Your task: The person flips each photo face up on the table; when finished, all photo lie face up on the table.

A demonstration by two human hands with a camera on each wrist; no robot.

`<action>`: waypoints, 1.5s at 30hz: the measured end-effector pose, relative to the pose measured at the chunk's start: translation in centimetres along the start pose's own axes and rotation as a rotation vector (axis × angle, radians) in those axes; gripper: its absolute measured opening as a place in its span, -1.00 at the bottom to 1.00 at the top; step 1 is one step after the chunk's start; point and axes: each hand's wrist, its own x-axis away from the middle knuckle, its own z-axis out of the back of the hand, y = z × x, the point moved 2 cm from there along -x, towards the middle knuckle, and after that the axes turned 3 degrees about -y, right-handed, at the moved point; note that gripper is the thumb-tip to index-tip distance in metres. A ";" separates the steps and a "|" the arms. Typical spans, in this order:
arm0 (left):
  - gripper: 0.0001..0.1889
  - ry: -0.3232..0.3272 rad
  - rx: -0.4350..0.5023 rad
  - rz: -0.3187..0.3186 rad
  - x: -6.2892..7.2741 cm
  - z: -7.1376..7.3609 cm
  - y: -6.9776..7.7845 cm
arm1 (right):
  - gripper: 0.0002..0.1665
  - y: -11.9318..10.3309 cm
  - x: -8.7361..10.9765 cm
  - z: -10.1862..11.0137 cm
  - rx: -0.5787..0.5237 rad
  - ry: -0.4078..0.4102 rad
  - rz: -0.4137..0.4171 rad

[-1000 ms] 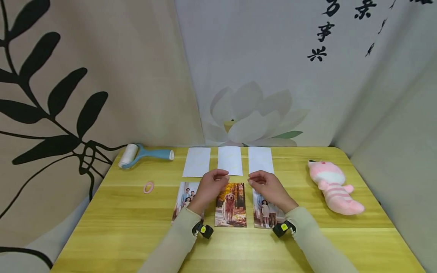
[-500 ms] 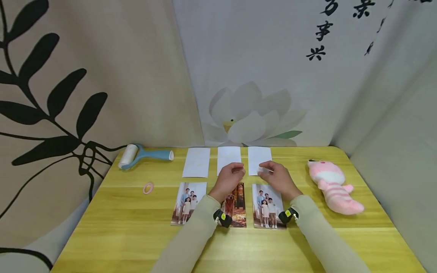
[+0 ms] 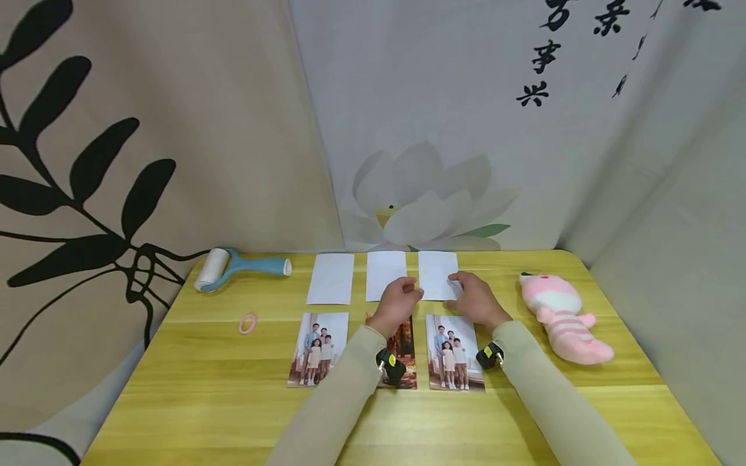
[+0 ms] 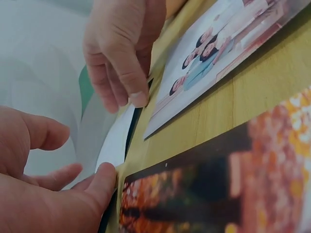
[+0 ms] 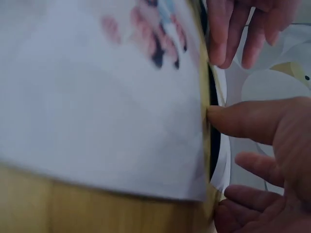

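Note:
Three white cards lie in a row at the back of the table: a left one point(image 3: 330, 278), a middle one point(image 3: 386, 272) and a right one point(image 3: 438, 275). My left hand point(image 3: 397, 304) is at the right card's near left corner, thumb close to its edge, fingers loosely bent. At the near right corner, my right hand point(image 3: 478, 301) touches the same card. A dark strip shows along that card's near edge in the left wrist view. Below are a left family photo point(image 3: 318, 349), a dog photo point(image 3: 406, 356) partly hidden by my left arm, and a right family photo point(image 3: 453, 353).
A blue-handled lint roller point(image 3: 239, 268) lies at the back left, with a pink ring point(image 3: 247, 323) in front of it. To the right is a pink plush toy point(image 3: 562, 317). A curtain point(image 3: 419, 129) hangs behind the wooden table point(image 3: 204, 401).
Both hands have moved right. The left went from above the dog photo's left side to the right white card's left corner; the right now reaches that card's right corner, uncovering the right family photo.

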 end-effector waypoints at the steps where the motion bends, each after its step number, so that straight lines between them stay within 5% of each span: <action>1: -0.47 -0.001 0.011 -0.001 -0.1 0.0 0.0 | -0.23 0.1 0.0 0.0 0.009 0.002 0.003; 13: -0.50 0.049 0.005 0.020 -0.6 -0.6 -0.1 | -0.30 1.1 -0.4 0.4 0.011 -0.007 0.016; 27: -0.44 0.096 0.365 0.112 -2.1 -2.6 0.2 | -0.34 1.5 -0.3 0.7 -0.013 -0.014 0.035; 45: -0.55 0.110 0.453 0.152 -2.4 -3.2 -0.2 | -0.37 1.2 -0.1 0.5 -0.031 -0.016 0.033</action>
